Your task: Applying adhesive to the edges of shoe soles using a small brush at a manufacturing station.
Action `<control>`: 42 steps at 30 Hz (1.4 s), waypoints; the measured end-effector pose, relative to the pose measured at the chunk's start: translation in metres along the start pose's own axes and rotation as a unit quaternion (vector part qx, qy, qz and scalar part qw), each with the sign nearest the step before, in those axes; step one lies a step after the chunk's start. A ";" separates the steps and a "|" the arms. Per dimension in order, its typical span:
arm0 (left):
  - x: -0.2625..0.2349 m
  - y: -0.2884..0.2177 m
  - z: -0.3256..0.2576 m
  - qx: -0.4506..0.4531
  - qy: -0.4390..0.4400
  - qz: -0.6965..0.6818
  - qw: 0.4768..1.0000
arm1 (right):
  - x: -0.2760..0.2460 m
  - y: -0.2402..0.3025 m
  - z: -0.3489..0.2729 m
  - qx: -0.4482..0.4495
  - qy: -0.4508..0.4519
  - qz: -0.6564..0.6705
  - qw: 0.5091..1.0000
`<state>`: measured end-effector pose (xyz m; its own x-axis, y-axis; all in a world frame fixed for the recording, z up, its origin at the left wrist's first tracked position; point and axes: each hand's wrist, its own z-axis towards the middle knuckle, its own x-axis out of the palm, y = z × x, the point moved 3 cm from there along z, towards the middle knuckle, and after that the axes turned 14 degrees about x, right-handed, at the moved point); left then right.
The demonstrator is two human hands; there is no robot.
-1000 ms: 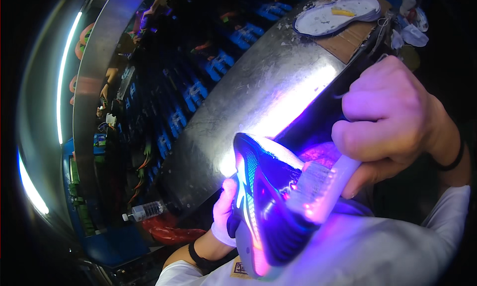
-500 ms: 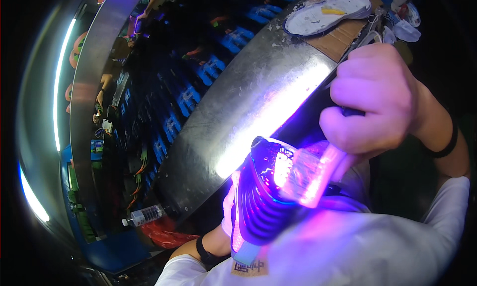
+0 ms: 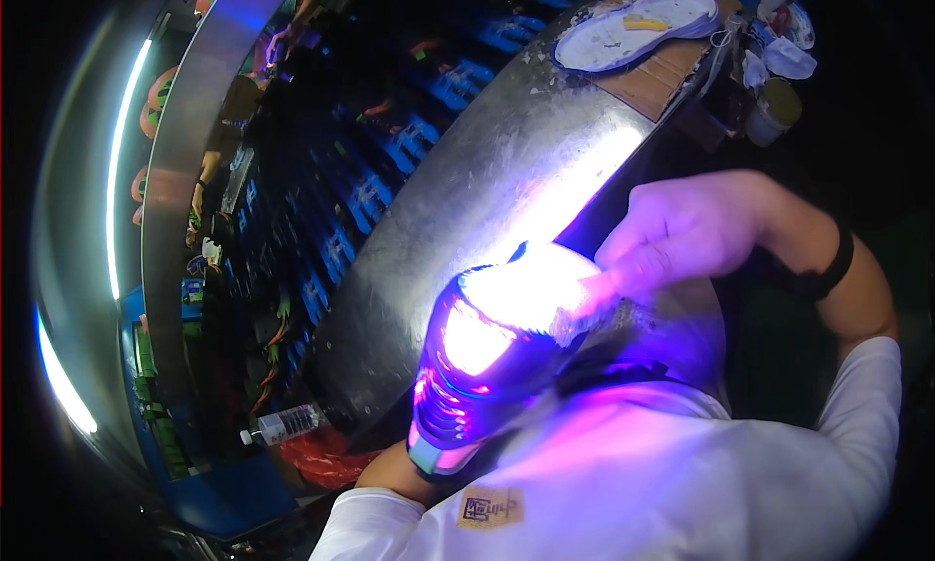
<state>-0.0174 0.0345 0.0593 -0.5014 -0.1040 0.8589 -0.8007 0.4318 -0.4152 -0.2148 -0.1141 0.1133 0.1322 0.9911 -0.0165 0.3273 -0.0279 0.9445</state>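
A dark shoe (image 3: 466, 391) with a ribbed side and a teal heel tab (image 3: 426, 456) is held up in front of my chest, its toe end washed out by bright violet-white light. My left forearm (image 3: 392, 475) comes up behind its heel; that hand is hidden by the shoe, which it supports. My right hand (image 3: 687, 225) is closed on what looks like a brush (image 3: 582, 311) with pale bristles. Its bristles meet the shoe's upper near the toe. Glare and blur hide the exact contact.
A curved metal table (image 3: 390, 259) lies beyond the shoe. On its far end, a white sole-shaped tray (image 3: 604, 50) with a yellow piece sits on cardboard (image 3: 654, 93). A pale tub (image 3: 774, 113) stands at right. A plastic bottle (image 3: 287, 424) and red bag (image 3: 321, 461) are at lower left.
My right hand has come down with the brush, from above the shoe onto its upper. The shoe has tilted, its heel shifting left and its toe rising under the light.
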 end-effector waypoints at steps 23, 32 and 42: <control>-0.139 -0.256 -0.046 0.378 -0.104 0.426 0.815 | -0.079 -0.082 0.090 0.091 -0.455 0.291 0.836; -0.145 -0.444 -0.021 -0.057 -0.301 0.799 0.517 | -0.115 -0.135 0.080 -0.046 -0.496 0.354 0.791; -0.118 -0.433 0.093 -0.206 -0.209 0.943 0.156 | -0.112 -0.135 0.077 -0.085 -0.485 0.365 0.790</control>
<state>0.3577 -0.2233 0.1098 0.2353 0.5434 -0.8058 0.9467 0.0595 0.3165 -0.2018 -0.2317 -0.0381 0.9095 0.1503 0.3875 -0.2872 -0.4469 0.8473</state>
